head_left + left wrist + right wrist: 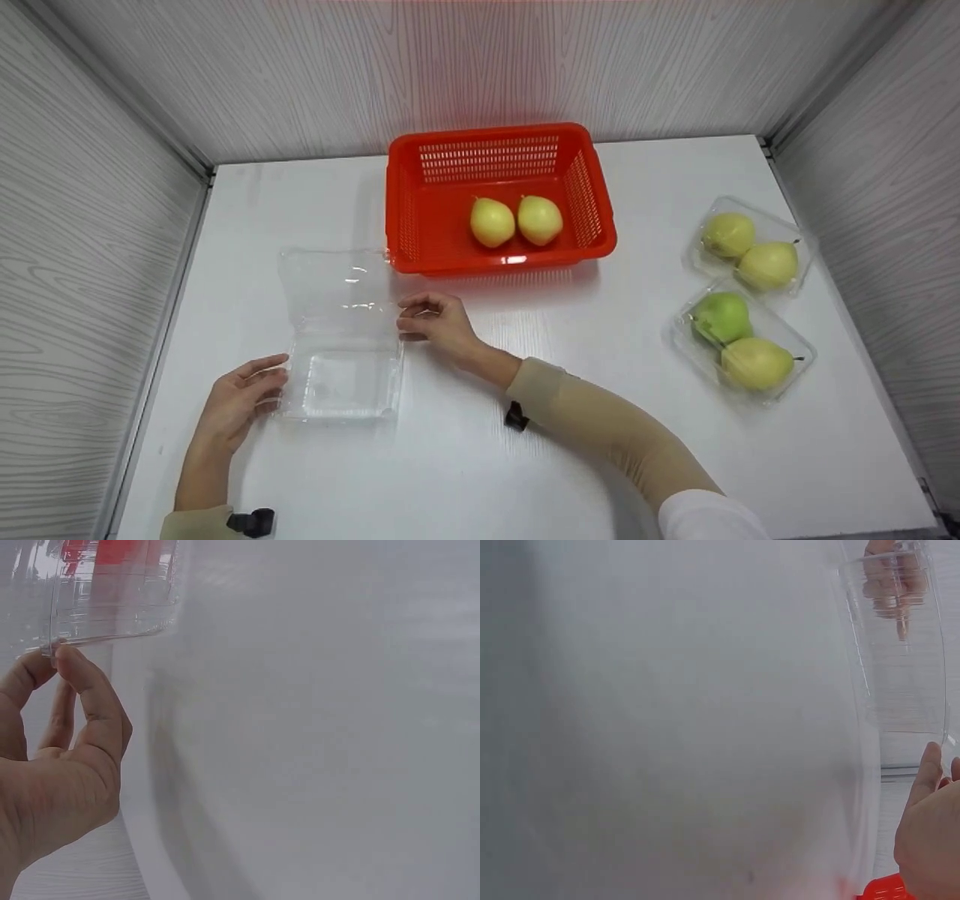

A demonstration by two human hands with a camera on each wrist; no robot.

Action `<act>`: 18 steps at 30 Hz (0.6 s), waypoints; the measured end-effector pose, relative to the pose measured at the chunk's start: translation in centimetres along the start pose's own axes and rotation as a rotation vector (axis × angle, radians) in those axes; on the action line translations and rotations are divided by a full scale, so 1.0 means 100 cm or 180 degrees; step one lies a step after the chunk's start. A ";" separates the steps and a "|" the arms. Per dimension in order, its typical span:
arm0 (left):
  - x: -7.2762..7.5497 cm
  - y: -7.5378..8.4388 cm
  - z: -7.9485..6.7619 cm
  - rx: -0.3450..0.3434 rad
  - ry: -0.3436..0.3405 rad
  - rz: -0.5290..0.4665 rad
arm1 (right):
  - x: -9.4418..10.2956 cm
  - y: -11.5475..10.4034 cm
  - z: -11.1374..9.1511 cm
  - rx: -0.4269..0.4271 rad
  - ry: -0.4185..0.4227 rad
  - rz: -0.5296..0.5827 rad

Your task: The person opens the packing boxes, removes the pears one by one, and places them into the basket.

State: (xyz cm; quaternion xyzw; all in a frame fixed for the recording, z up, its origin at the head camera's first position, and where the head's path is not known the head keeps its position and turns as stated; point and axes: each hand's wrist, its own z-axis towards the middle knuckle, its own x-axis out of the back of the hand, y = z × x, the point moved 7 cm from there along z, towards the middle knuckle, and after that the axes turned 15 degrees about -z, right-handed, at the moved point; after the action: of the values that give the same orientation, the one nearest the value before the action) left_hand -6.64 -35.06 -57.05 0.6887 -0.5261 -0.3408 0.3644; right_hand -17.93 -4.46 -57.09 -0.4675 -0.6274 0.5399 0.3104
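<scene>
A clear plastic clamshell container (345, 382) stands unfolded at the left of the table, its lid (330, 289) tilted back toward the far side. My left hand (232, 409) is at its left side. In the left wrist view, thumb and finger pinch the rim of the container (112, 607). On the opposite side, my right hand (442, 326) holds the right edge near the hinge between thumb and fingers. The right wrist view shows that hand (934, 836) at a corner of the container (904, 682), partly cut off by the frame. Nothing lies inside the container.
Behind the hands, a red basket (397, 202) holds two yellow pears (492, 223). Two clear containers stand at the right: the farther one (712, 262) has two yellow pears (769, 265), the nearer one (697, 356) a green fruit (721, 317) and a yellow pear (756, 364).
</scene>
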 end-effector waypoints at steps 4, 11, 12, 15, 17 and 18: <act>0.007 0.002 0.000 0.0007 0.0055 0.0098 | -0.006 0.000 0.005 0.0013 -0.0013 0.0021; 0.016 0.005 0.000 0.0012 0.0129 0.0225 | -0.015 -0.001 0.010 -0.0062 -0.0029 -0.0024; 0.018 0.006 0.000 0.0013 0.0141 0.0247 | -0.016 -0.001 0.011 -0.0077 -0.0031 -0.0034; 0.020 0.006 0.000 0.0006 0.0175 0.0322 | -0.018 -0.002 0.013 -0.0112 -0.0050 -0.0024; 0.021 0.006 0.000 0.0010 0.0207 0.0338 | -0.019 -0.002 0.014 -0.0142 -0.0059 -0.0027; 0.021 0.006 0.000 0.0007 0.0229 0.0343 | -0.019 -0.001 0.014 -0.0156 -0.0062 -0.0027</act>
State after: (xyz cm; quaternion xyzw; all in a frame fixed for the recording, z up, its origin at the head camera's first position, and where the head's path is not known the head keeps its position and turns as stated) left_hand -6.52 -37.23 -56.71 0.6716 -0.5493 -0.2952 0.4001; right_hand -18.55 -6.72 -57.08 -0.4669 -0.6454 0.5276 0.2950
